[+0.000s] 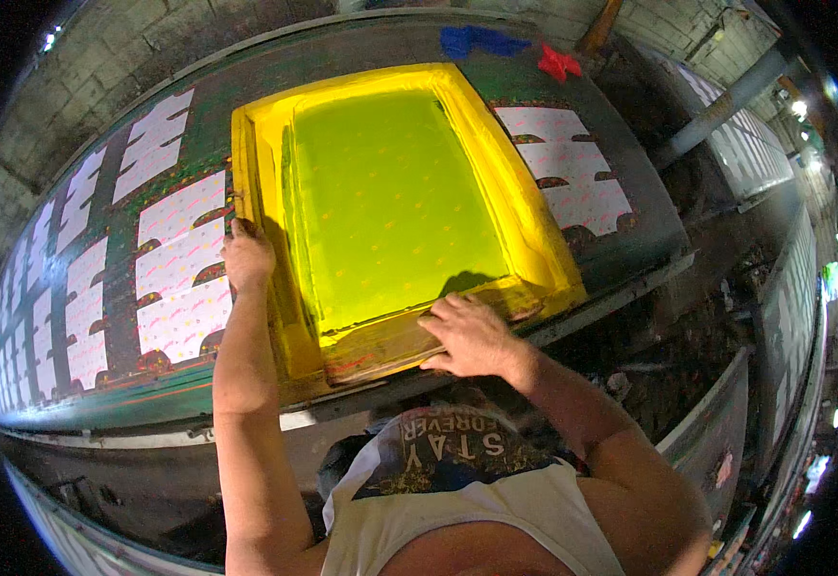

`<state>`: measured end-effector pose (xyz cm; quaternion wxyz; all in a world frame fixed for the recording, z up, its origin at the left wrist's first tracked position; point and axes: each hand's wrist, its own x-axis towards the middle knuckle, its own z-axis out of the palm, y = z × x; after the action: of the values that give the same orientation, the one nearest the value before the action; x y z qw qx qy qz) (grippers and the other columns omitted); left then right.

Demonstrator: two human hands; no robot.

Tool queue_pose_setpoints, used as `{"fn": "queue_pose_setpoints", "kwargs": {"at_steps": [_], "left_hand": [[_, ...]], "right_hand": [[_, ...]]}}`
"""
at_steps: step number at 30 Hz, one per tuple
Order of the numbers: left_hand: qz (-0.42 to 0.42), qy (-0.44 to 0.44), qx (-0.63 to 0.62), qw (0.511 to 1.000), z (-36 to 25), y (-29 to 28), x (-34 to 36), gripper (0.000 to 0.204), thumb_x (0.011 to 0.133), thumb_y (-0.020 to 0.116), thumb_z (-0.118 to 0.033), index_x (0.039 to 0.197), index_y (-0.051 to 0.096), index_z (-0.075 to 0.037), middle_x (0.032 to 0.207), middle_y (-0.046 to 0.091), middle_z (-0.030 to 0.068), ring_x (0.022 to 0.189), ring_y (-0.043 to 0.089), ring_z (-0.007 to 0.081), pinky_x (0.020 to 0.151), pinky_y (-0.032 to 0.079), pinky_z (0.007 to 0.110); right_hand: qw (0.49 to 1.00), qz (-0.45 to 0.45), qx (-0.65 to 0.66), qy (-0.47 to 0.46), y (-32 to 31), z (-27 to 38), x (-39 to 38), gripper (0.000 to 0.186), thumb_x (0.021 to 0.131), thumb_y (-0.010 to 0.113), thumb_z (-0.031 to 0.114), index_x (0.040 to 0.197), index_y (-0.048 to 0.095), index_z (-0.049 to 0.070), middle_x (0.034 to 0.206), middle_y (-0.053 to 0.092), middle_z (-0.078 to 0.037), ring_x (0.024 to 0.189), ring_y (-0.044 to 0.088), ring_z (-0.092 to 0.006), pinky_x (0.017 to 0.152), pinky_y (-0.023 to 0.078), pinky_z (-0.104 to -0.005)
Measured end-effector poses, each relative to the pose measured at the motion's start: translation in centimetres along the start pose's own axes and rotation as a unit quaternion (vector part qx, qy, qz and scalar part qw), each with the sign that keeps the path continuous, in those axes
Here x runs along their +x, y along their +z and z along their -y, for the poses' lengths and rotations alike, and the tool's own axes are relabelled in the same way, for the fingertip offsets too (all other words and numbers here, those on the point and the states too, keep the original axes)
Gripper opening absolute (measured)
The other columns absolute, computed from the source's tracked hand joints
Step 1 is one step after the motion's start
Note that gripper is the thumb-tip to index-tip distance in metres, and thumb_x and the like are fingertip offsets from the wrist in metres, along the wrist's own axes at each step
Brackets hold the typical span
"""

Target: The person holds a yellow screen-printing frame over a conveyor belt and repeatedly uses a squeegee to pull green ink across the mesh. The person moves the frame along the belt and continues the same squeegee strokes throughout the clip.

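Note:
A yellow screen printing frame (pixel 523 178) with yellow-green mesh (pixel 381 192) lies on the long dark table. My left hand (pixel 249 254) is closed around the outer edge of its left side. Along the frame's near end rests a wide squeegee (pixel 373 353) with a worn wooden, yellow-stained handle. Fingers curled over that handle, my right hand (pixel 472 336) grips it right of its middle. The squeegee's blade edge is hidden from view.
White printed cut fabric pieces (pixel 181 274) lie in rows on the table to the left, with more pieces (pixel 568 173) right of the frame. Blue cloth (pixel 481 41) and red cloth (pixel 559 63) sit at the far edge. A grey pipe (pixel 726 108) slants at the right.

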<state>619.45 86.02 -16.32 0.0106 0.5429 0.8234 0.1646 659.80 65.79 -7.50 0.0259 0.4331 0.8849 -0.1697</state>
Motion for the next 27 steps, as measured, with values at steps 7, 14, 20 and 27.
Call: {"fn": "queue_pose_setpoints", "kwargs": {"at_steps": [7,14,20,27], "left_hand": [[-0.004,-0.071,0.003,0.997,-0.8,-1.1,-0.7,0.049,0.105,0.070,-0.049,0.129,0.073,-0.007,0.126,0.077,0.0261,0.119,0.074,0.0475,0.103,0.059,0.059],[-0.026,-0.098,0.074,0.992,-2.1,-1.1,-0.7,0.049,0.105,0.069,-0.053,0.123,0.077,-0.008,0.122,0.079,0.0246,0.116,0.076,0.0469,0.100,0.060,0.059],[0.001,-0.100,0.056,0.993,-1.7,-1.4,-0.4,0.046,0.105,0.071,-0.053,0.126,0.079,-0.012,0.123,0.079,0.0218,0.115,0.076,0.0449,0.099,0.060,0.058],[-0.029,-0.074,-0.084,0.993,-0.6,-1.4,-0.3,0.031,0.098,0.082,-0.030,0.118,0.082,-0.006,0.112,0.082,0.0222,0.106,0.080,0.0400,0.096,0.062,0.048]], "right_hand": [[0.981,-0.044,0.142,-0.121,0.4,-5.6,-2.9,0.052,0.101,0.080,0.038,0.142,0.072,0.006,0.150,0.065,-0.015,0.140,0.061,-0.0379,0.119,0.049,-0.0527],[0.948,-0.269,0.096,0.142,-2.1,-20.9,-6.3,0.061,0.085,0.068,-0.011,0.145,0.068,0.003,0.160,0.057,-0.020,0.151,0.052,-0.0450,0.128,0.044,-0.0549],[0.928,-0.187,0.142,0.290,-3.1,-27.0,-3.2,0.080,0.095,0.086,0.011,0.166,0.050,0.007,0.158,0.061,-0.025,0.146,0.058,-0.0471,0.125,0.047,-0.0554],[0.909,-0.217,0.135,0.329,-2.4,-27.5,-0.5,0.084,0.088,0.086,0.009,0.165,0.052,0.009,0.142,0.073,-0.026,0.129,0.070,-0.0480,0.112,0.055,-0.0560]]}}
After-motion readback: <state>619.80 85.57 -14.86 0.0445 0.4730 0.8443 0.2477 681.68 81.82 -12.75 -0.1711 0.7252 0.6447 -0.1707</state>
